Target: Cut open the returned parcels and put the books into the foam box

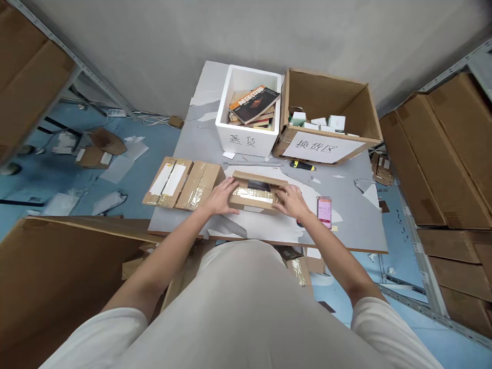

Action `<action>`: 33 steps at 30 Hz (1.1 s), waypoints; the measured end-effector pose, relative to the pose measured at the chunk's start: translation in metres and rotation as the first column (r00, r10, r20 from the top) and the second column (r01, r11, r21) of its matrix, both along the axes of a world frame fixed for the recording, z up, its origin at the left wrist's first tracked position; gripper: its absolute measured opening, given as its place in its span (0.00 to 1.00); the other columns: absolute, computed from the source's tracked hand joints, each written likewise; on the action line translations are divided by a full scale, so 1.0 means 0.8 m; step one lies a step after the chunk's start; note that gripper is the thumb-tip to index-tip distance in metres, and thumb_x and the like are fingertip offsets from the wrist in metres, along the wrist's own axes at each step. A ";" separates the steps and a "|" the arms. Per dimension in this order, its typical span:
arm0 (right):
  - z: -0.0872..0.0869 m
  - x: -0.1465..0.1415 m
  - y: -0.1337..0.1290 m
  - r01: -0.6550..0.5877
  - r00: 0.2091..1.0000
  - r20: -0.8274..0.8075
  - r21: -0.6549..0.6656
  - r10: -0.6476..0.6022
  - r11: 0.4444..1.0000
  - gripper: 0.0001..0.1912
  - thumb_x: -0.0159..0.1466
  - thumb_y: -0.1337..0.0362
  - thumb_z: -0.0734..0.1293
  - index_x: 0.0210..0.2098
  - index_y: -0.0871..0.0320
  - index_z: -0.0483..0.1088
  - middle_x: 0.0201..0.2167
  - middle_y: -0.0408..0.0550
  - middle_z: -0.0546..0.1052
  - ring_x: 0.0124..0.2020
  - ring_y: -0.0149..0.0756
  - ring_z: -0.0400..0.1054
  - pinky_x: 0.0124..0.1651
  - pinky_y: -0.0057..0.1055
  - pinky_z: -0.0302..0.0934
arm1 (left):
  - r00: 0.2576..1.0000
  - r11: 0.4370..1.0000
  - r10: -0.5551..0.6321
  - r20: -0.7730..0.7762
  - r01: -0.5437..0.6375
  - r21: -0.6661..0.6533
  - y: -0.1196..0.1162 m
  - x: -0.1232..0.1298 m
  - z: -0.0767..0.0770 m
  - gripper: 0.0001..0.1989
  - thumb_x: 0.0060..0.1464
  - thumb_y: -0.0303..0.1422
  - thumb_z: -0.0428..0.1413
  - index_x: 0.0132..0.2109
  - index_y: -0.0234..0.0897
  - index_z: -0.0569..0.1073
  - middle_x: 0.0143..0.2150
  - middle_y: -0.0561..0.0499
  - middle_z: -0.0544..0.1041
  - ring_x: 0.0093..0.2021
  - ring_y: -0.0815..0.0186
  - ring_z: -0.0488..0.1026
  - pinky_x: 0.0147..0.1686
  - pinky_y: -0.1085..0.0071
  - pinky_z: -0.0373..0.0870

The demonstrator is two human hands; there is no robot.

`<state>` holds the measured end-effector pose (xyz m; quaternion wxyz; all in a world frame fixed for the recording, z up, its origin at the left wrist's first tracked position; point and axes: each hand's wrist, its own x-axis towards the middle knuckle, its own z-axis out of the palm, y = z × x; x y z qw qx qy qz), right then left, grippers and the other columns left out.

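A small cardboard box point(261, 209) with shiny tape along its near side sits on the table in front of me. Its far flap stands raised, and something dark shows inside; I cannot make out what. My left hand point(222, 197) holds the box's left end, fingers over the top edge and thumb at the near side. At the right end, my right hand point(292, 201) grips the box with bent fingers. Two taped cardboard boxes, one with a white label point(168, 179) and one plain point(200, 184), lie just left of my left hand.
Toward the back stand a white foam box point(246, 141) holding books point(255, 104) and a large open carton point(367, 138) with small white boxes. A yellow-black utility knife point(303, 165) and a phone point(324, 212) lie at right. Shelves with cartons point(423, 159) flank the table.
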<state>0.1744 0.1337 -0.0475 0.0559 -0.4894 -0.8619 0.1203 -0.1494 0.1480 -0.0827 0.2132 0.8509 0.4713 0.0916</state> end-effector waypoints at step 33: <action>0.010 -0.040 -0.012 -0.067 0.976 0.193 -0.177 0.101 0.982 0.14 0.64 0.69 0.61 0.46 0.57 0.73 0.46 0.54 0.76 0.48 0.44 0.68 0.47 0.37 0.57 | 0.962 0.983 -0.084 -0.261 0.123 0.138 0.022 0.073 0.039 0.20 0.54 0.43 0.52 0.46 0.33 0.75 0.46 0.36 0.74 0.50 0.48 0.68 0.53 0.52 0.58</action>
